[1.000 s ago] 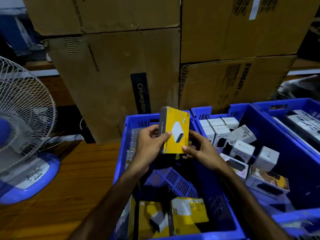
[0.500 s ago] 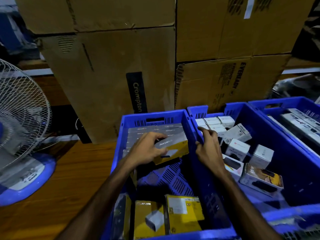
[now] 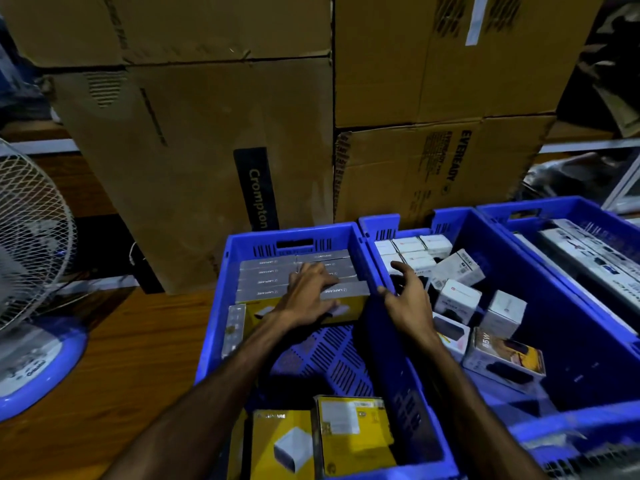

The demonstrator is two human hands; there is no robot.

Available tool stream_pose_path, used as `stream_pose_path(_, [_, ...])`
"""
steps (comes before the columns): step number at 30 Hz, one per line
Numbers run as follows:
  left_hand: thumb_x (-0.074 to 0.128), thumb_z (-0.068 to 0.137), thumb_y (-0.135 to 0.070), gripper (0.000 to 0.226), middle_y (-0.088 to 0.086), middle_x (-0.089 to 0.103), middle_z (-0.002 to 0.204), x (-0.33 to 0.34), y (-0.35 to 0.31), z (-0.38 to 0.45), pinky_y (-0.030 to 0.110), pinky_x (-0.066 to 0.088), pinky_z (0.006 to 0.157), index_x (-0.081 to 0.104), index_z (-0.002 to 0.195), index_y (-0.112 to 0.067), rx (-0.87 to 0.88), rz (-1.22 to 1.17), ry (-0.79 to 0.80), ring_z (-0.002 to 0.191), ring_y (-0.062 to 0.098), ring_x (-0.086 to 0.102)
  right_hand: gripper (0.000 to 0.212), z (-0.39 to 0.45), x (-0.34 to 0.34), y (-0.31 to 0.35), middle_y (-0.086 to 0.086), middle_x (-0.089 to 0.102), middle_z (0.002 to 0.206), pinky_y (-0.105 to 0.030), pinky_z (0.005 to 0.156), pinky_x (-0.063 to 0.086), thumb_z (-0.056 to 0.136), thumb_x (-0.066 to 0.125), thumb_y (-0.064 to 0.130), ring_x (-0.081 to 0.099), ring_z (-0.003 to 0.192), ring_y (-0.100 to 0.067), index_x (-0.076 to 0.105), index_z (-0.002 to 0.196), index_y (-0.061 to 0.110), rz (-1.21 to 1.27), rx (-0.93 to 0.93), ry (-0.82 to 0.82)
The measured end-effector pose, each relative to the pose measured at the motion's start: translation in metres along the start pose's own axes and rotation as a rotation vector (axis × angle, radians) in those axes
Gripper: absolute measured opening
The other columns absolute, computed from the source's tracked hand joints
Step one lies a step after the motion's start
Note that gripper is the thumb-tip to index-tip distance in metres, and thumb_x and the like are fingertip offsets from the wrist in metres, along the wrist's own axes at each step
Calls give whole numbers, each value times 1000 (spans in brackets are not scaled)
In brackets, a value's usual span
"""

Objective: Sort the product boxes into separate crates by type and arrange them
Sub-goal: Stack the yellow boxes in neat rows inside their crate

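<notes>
The left blue crate (image 3: 294, 237) holds a row of yellow boxes with grey tops (image 3: 266, 282) standing at its far end. My left hand (image 3: 310, 294) lies over the nearest yellow box (image 3: 351, 292) in that row and grips it from above. My right hand (image 3: 410, 301) hovers with its fingers apart over the wall between this crate and the middle blue crate (image 3: 379, 225) and holds nothing. Two loose yellow boxes (image 3: 282, 445) lie at the near end of the left crate. Small white boxes (image 3: 457, 301) fill the middle crate, some in a row and some tumbled.
A third blue crate (image 3: 519, 206) at the right holds long white boxes. Large cardboard cartons (image 3: 194, 150) are stacked right behind the crates. A table fan (image 3: 31, 258) stands on the wooden table (image 3: 131, 358) at the left.
The yellow box, held up in both hands a second ago, has come down into the row at the crate's far end. My right hand let go of it and moved right.
</notes>
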State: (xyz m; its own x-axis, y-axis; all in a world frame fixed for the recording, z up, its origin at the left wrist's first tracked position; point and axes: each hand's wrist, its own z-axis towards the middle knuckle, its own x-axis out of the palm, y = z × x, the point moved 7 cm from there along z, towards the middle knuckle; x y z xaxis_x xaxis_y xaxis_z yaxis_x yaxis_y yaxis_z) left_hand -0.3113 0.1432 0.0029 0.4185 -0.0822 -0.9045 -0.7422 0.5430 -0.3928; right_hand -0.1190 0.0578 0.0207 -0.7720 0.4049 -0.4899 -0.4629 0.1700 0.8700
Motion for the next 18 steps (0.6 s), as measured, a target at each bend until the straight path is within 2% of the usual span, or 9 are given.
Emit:
stream_pose_path(5, [75,85,-41,49,-7,39,104,23,11,-4,44,36,93,66,129,-23,-35,8,-99,114,24,41,57,0,1,-1,-11,69,128,-37,96,48,91,69,11,64,118,-31,52,144,19,15,-10,-7])
stream_pose_path(11, [77,84,-37,35,-5,48,115,41,12,-15,44,38,94,63,114,-26,-33,70,-223,117,23,44,52,2,0,-3,-9,69,126,-38,99,51,91,70,10,66,115,-27,55,141,17,73,-20,-10])
stream_pose_path(15, [77,84,-38,33,-3,49,113,50,13,-16,43,40,91,61,110,-26,-33,126,-230,113,26,48,51,4,1,-7,-8,68,128,-42,102,52,91,72,12,65,117,-26,56,139,16,85,-11,-3])
stream_pose_path(18, [79,81,-41,40,-5,47,114,49,15,-15,40,39,93,60,113,-28,-42,99,-221,114,25,47,50,4,0,-8,-8,69,128,-41,102,52,91,72,12,65,117,-24,57,138,15,87,-7,1])
